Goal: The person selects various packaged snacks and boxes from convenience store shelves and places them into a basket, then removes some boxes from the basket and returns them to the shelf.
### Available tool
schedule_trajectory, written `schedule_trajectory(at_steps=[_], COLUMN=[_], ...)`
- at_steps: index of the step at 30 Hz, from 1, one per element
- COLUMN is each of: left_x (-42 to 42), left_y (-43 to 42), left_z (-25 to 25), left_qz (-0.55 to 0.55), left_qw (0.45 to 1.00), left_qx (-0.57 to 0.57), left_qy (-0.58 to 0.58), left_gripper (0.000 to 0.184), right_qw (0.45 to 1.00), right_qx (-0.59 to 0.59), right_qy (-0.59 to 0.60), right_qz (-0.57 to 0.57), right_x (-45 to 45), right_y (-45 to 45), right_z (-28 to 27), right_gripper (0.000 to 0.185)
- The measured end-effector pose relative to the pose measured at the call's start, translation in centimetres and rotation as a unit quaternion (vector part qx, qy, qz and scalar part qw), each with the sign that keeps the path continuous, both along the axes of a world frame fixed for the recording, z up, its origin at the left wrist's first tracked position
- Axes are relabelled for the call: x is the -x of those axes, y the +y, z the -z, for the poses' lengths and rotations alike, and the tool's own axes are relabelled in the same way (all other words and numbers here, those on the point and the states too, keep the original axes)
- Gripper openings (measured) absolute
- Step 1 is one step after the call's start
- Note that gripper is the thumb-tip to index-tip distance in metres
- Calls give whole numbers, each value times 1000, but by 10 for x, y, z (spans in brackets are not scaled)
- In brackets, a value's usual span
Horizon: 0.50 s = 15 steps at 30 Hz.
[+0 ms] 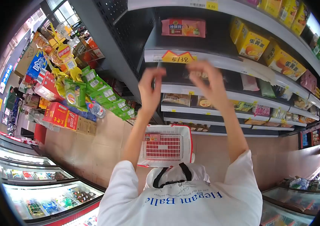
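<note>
My left hand (150, 87) is raised in front of the shelf unit, its fingers bent and slightly blurred, with a gap to the thumb and nothing visible in it. To its right, my right hand (209, 80) is also raised, fingers curved and apart, holding nothing I can see. Both are nearest the shelf edge with a yellow price tag (178, 57). Above that tag, a pink package (183, 28) lies on the upper shelf. Below my arms stands a white shopping basket with a red rim (184, 145), and a small pink pack (152, 137) lies inside it.
Yellow boxes (253, 44) stand farther right on the upper shelf. Lower shelves hold packaged snacks (177, 99). Green snack bags (99, 90) hang at the left, above red cartons (60, 115). Lit freezers (50, 199) line the lower left; tiled floor (103, 147) surrounds the basket.
</note>
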<state>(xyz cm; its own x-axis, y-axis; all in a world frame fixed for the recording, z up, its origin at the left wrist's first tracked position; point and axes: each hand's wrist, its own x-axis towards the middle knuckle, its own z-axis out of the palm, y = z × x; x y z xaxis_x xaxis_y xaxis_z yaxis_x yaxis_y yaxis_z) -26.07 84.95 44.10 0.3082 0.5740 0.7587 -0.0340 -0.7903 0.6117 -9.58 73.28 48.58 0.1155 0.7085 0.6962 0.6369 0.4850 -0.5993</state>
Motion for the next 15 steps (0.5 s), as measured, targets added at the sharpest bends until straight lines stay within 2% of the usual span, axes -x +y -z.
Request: schedule_trajectory(at_steps=[3, 5, 6, 8, 9, 11, 12, 13, 14, 15], left_x=[-22, -40, -49, -68, -74, -80, -85, -91, -95, -95], left_y=[28, 68, 80, 102, 117, 145, 147, 148, 147, 147], left_z=[-57, -70, -72, -71, -65, -56, -59, -62, -64, -64], left_qz=[-55, -85, -85, -173, -172, -95, -95, -49, 1, 2], left_qw=[996, 994, 994, 974, 974, 934, 934, 978, 974, 974], left_qx=[5, -66, -67, -87, -88, -220, -223, -20, 186, 185], left_qy=[-63, -13, -13, 116, 115, 265, 263, 203, 133, 132], left_gripper=[22, 25, 25, 30, 30, 37, 37, 43, 51, 51], right_qw=[971, 959, 959, 952, 952, 976, 976, 977, 976, 977], right_qx=[-119, -39, -41, 8, 7, 124, 121, 134, 149, 148], right_qy=[-81, -52, -52, -48, -48, 115, 115, 123, 131, 130], right_qz=[192, 275, 275, 303, 304, 137, 137, 112, 86, 87], right_x=[-32, -63, -76, -98, -107, -118, -111, -98, -91, -94], right_y=[40, 77, 92, 115, 123, 131, 121, 102, 92, 92], right_z=[-33, -30, -26, -19, -18, -19, -27, -40, -47, -46], right_gripper=[38, 44, 44, 56, 56, 52, 52, 49, 47, 47])
